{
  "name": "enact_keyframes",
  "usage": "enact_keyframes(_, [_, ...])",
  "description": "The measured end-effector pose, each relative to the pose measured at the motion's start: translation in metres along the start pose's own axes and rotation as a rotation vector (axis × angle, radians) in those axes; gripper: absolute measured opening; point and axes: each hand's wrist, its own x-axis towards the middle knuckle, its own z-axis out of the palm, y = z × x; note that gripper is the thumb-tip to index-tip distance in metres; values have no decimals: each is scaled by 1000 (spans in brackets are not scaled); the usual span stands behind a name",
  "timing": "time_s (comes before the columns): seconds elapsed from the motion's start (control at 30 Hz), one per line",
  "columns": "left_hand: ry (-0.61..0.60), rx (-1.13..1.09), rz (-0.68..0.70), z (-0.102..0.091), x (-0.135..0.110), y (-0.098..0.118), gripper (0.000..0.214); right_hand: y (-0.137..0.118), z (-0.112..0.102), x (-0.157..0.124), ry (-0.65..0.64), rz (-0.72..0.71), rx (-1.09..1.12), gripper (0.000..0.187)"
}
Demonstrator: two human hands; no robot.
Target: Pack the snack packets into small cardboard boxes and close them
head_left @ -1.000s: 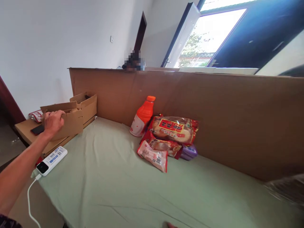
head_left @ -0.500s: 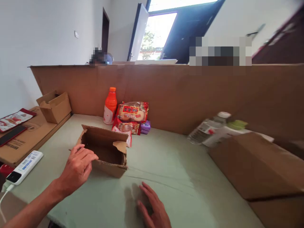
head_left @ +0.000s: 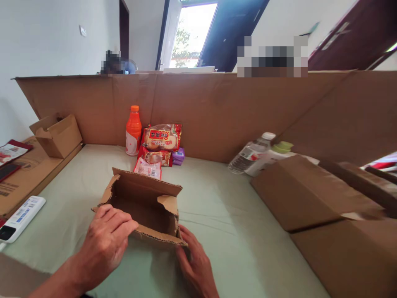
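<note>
A small open cardboard box [head_left: 145,182] stands near the middle of the table, its hollow inside facing up and toward me. My left hand [head_left: 108,236] is closed over its front left rim, fingers bent at the edge. At the front right corner, my right hand [head_left: 197,263] has its fingers along the box's right side and its thumb in front. Behind the box lie a pink-and-white packet [head_left: 148,169], red snack bags [head_left: 163,137] and a purple packet [head_left: 178,156]. An orange bottle [head_left: 133,130] is upright beside them.
A tall cardboard wall [head_left: 201,111] closes off the table's back. On the right, a clear bottle [head_left: 251,153] and a green-capped bottle [head_left: 269,155] lean near large boxes [head_left: 310,194]. A white power bank [head_left: 23,217] and another small box [head_left: 60,138] are at the left.
My right hand has moved up from the table onto the box's right corner. The box has shifted a little right and toward me with my left hand on it. The view has turned right.
</note>
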Motion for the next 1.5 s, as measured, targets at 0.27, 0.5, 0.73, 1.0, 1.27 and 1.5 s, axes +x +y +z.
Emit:
enact_keyframes(0.27, [-21,-21,-1,-5,-6,2,33,-24,-46,40,-20,242,173,35])
enact_keyframes(0.5, [5,7,-20,0,-10,5,32,-64,-55,107,-108,-154,-252,48])
enact_keyframes(0.73, [26,24,-25,8,-8,15,31,-73,-35,128,-39,-284,-528,35])
enact_keyframes(1.0, [-153,-187,-181,-22,12,2,16,-67,-48,124,-23,159,68,30])
enact_keyframes(1.27, [-358,-98,-287,-34,37,-22,21,-42,-26,115,118,180,173,60])
enact_keyframes(1.5, [-371,114,-263,-33,22,-19,29,-43,-32,106,59,-219,-79,27])
